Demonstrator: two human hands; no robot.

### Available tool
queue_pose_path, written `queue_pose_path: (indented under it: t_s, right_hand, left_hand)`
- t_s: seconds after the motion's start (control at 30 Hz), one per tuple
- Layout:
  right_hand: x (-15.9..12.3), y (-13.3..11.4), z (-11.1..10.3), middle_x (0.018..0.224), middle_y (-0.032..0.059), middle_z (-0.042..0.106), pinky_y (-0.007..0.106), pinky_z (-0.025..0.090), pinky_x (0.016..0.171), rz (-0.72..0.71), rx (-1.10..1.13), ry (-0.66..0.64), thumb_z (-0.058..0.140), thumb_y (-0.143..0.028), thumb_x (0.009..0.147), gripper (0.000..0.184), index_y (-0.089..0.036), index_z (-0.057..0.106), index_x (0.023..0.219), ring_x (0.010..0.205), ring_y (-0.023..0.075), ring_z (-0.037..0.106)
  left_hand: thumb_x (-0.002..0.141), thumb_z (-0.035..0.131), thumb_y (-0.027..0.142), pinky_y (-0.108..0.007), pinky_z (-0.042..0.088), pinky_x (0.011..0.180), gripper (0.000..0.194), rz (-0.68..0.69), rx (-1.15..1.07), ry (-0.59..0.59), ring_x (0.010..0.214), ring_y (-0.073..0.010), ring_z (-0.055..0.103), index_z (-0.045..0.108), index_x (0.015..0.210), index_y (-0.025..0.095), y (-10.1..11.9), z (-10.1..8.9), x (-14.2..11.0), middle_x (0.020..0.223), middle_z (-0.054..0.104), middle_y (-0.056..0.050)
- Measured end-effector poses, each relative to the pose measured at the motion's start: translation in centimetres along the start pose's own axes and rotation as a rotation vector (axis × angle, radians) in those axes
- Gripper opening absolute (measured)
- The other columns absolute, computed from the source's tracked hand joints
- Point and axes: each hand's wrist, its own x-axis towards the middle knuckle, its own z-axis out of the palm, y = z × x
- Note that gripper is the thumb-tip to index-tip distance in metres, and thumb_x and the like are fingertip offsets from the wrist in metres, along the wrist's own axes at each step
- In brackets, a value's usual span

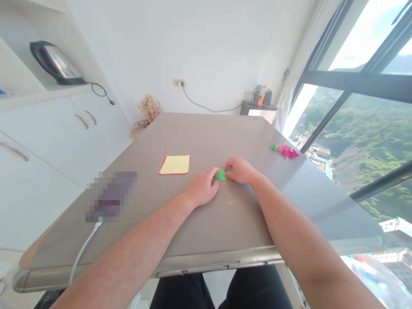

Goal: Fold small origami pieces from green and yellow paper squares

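Centrally, on the near half of the brown-grey table, we find a small green piece between the two hands. It looks like paper, perhaps folded, though its layers are too small for us to make out. We judge it very light, thin and bendable, firmer along any crease, easy to crumple or tear under a hard pull; not slippery to dry skin, we think. Best hold: a light fingertip pinch at the two ends, with the middle left free.

Fingers, left hand: forefinger reaches the left end of the piece, thumb sits nearer to us with a narrow gap between them; whether they pinch or merely press, we cannot tell. Fingers, right hand: thumb and forefinger nearly closed on the right end, a sliver of green showing between, the others curled in.

Farther left, apart from the hands, we note a stack of pale yellow sheets with red at its edges. Far right, near the table's edge, lies a row of pink and green pieces, pointed in outline.
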Motion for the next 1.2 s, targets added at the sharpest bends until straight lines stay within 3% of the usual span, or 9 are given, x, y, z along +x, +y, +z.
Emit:
queue_pose_path:
  t_s: [0.2, 0.33, 0.47, 0.6, 0.73, 0.83, 0.93, 1.03, 1.2]
  right_hand:
    - [-0.9, -1.4, -0.4, 0.108, 0.005, 0.074, 0.026, 0.042, 0.071, 0.054, 0.01, -0.083, 0.064, -0.023, 0.086, 0.033, -0.021, 0.065, 0.119, 0.089, 0.0189, 0.066]
    - [-1.0, -1.4, -0.3, 0.103, 0.0049, 0.074, 0.026, 0.039, 0.069, 0.032, -0.019, -0.105, 0.063, -0.023, 0.086, 0.024, -0.022, 0.07, 0.108, 0.086, 0.0189, 0.065]
    - [-1.3, -1.1, -0.3, 0.098, 0.0053, 0.071, 0.027, 0.038, 0.067, -0.007, 0.015, -0.07, 0.064, -0.023, 0.084, 0.009, -0.022, 0.07, 0.091, 0.083, 0.0183, 0.062]
    - [-1.4, -1.0, -0.2, 0.095, 0.0055, 0.069, 0.027, 0.04, 0.071, -0.003, 0.142, 0.053, 0.061, -0.021, 0.086, 0.005, -0.021, 0.066, 0.086, 0.084, 0.0182, 0.06]
    - [-1.3, -1.2, 0.1, 0.099, 0.0044, 0.069, 0.029, 0.043, 0.076, -0.047, 0.368, 0.26, 0.057, -0.02, 0.088, 0.005, -0.021, 0.061, 0.088, 0.086, 0.0175, 0.06]
    - [-1.4, -1.6, 0.2, 0.11, 0.0049, 0.069, 0.031, 0.046, 0.084, -0.144, 0.506, 0.355, 0.06, -0.02, 0.084, 0.003, -0.021, 0.059, 0.081, 0.096, 0.0179, 0.061]
    - [-1.5, -2.1, 0.0, 0.103, 0.0035, 0.07, 0.033, 0.049, 0.082, -0.077, 0.657, 0.359, 0.067, -0.022, 0.078, 0.016, -0.023, 0.063, 0.093, 0.09, 0.0176, 0.063]
    - [-1.1, -2.6, -0.6, 0.101, 0.0023, 0.07, 0.032, 0.052, 0.074, 0.039, 0.915, 0.326, 0.071, -0.023, 0.073, 0.043, -0.023, 0.06, 0.115, 0.08, 0.0157, 0.065]
    - [0.5, -3.6, -2.4, 0.099, 0.0028, 0.07, 0.032, 0.056, 0.072, 0.013, 1.001, 0.124, 0.076, -0.015, 0.064, 0.061, -0.021, 0.059, 0.123, 0.078, 0.0159, 0.068]
  left_hand:
    - [0.084, 0.06, 0.022, -0.037, 0.055, 0.095, 0.045, -0.218, -0.044, 0.205, 0.113, -0.0235, 0.066, 0.058, 0.129, 0.018, -0.9, -0.4, 0.8, 0.128, 0.066, -0.012]
    - [0.075, 0.072, 0.031, -0.036, 0.055, 0.091, 0.063, -0.442, -0.045, 0.014, 0.104, -0.025, 0.069, 0.056, 0.133, 0.015, -1.4, -1.6, 2.5, 0.128, 0.066, -0.015]
    - [0.069, 0.078, 0.038, -0.035, 0.054, 0.082, 0.055, -0.455, -0.06, -0.073, 0.1, -0.0275, 0.07, 0.064, 0.119, 0.021, -1.4, -2.2, 4.1, 0.121, 0.071, -0.013]
    - [0.069, 0.079, 0.039, -0.032, 0.052, 0.068, 0.051, -0.562, -0.294, 0.119, 0.086, -0.025, 0.071, 0.063, 0.114, 0.019, -1.3, -1.7, 4.2, 0.109, 0.073, -0.013]
    - [0.072, 0.078, 0.037, -0.032, 0.055, 0.061, 0.045, -0.694, -0.776, 0.231, 0.075, -0.0223, 0.072, 0.06, 0.109, 0.017, -1.0, -1.3, 3.8, 0.094, 0.073, -0.011]
    - [0.077, 0.075, 0.032, -0.03, 0.056, 0.065, 0.029, -0.657, -1.058, 0.161, 0.073, -0.018, 0.071, 0.066, 0.097, 0.013, -0.6, -1.4, 3.6, 0.088, 0.073, -0.011]
    - [0.073, 0.078, 0.025, -0.028, 0.054, 0.063, 0.023, -0.574, -1.154, 0.208, 0.07, -0.0159, 0.069, 0.068, 0.09, 0.014, -0.3, -1.8, 3.4, 0.083, 0.073, -0.008]
    - [0.072, 0.078, 0.026, -0.029, 0.054, 0.065, 0.024, -0.529, -1.197, 0.308, 0.071, -0.0168, 0.07, 0.068, 0.09, 0.015, -0.3, -2.1, 3.4, 0.082, 0.073, -0.007]
    - [0.07, 0.082, 0.036, -0.025, 0.046, 0.054, 0.028, -0.455, -1.228, 0.234, 0.057, -0.0114, 0.06, 0.07, 0.085, 0.015, -0.9, -2.4, 3.3, 0.069, 0.067, -0.002]
